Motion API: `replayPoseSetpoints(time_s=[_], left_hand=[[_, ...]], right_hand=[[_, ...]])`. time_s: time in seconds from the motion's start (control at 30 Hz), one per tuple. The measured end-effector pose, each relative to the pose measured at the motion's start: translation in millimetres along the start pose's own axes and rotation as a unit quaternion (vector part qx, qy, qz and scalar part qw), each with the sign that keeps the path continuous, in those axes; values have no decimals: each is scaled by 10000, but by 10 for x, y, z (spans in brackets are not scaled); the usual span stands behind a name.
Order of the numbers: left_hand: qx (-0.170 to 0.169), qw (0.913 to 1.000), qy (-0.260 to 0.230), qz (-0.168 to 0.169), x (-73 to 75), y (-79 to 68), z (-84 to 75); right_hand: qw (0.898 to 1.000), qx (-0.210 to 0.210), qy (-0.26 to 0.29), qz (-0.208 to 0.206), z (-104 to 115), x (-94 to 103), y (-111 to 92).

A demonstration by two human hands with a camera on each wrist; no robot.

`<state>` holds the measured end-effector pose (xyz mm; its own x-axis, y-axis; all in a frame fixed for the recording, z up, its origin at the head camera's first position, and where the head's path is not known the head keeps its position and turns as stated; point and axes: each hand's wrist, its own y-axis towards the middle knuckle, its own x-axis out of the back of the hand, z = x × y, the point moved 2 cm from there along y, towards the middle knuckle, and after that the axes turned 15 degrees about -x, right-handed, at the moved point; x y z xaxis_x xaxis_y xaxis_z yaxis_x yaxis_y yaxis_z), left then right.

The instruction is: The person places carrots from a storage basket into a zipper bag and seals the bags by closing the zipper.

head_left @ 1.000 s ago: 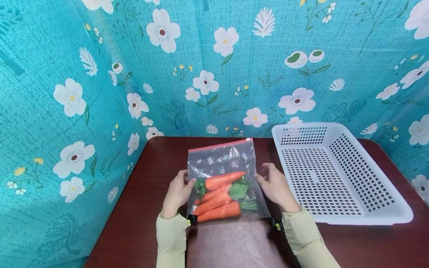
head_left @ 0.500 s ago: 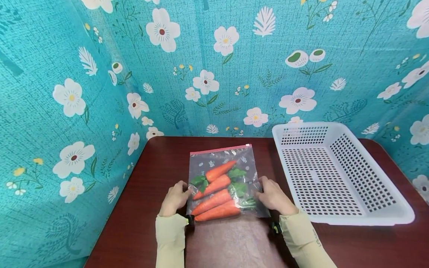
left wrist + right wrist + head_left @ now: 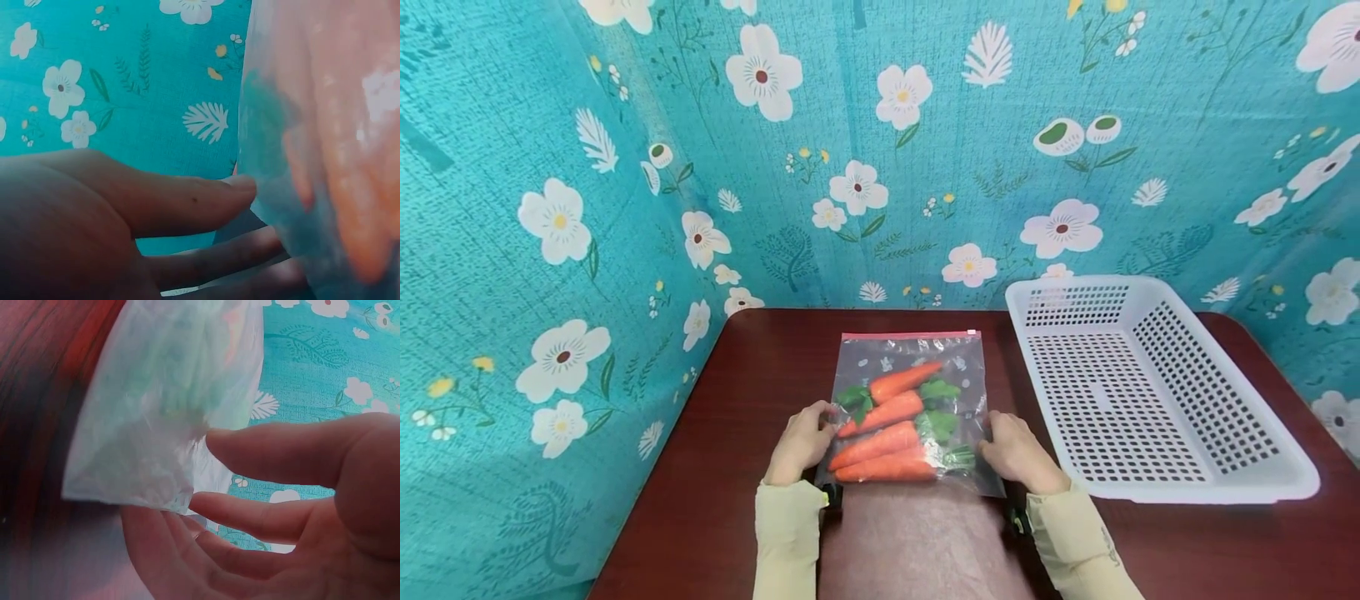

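Observation:
A clear zip bag (image 3: 910, 350) with a red zip strip along its far edge lies at the middle of the table. Several orange carrots (image 3: 887, 462) with green leafy tops show through the plastic. My left hand (image 3: 803, 442) is at the bag's left edge; in the left wrist view its thumb (image 3: 206, 197) lies on the plastic and its fingers reach underneath. At the right edge, my right hand (image 3: 1018, 450) holds the bag, thumb (image 3: 250, 450) on the near face and other fingers behind it. The zip slider is at the bag's far right corner.
A white perforated plastic basket (image 3: 1240, 400) stands on the right of the dark red-brown table (image 3: 730, 375). Behind and to the left hangs a turquoise cloth (image 3: 715, 125) printed with flowers. Dark wrist cameras (image 3: 831, 496) sit by the cuffs.
The bag has come down flatter toward the table and turned slightly, its far edge now nearly level. The carrots have spread apart inside it. Both hands have lowered with the bag along its sides.

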<state>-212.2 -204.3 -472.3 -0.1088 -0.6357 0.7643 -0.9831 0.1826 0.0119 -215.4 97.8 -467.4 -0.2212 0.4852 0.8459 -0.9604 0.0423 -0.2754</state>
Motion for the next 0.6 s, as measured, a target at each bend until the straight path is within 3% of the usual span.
replayPoseSetpoints(time_s=[0.2, 0.33, 0.47, 0.6], left_hand=[[-8, 10000, -43, -4, 31, -65, 48], [58, 9993, 31, -374, 176, -166, 83], [-365, 9946, 294, -929, 387, -221, -46], [-848, 9853, 957, -1131, 614, -183, -318]], right_hand=[[9998, -88, -8, -150, 12, -20, -65], [9991, 227, -18, -347, 117, 22, -210], [9955, 854, 335, -252, 318, 288, -432], [9888, 1371, 420, -409, 339, 722, -540]])
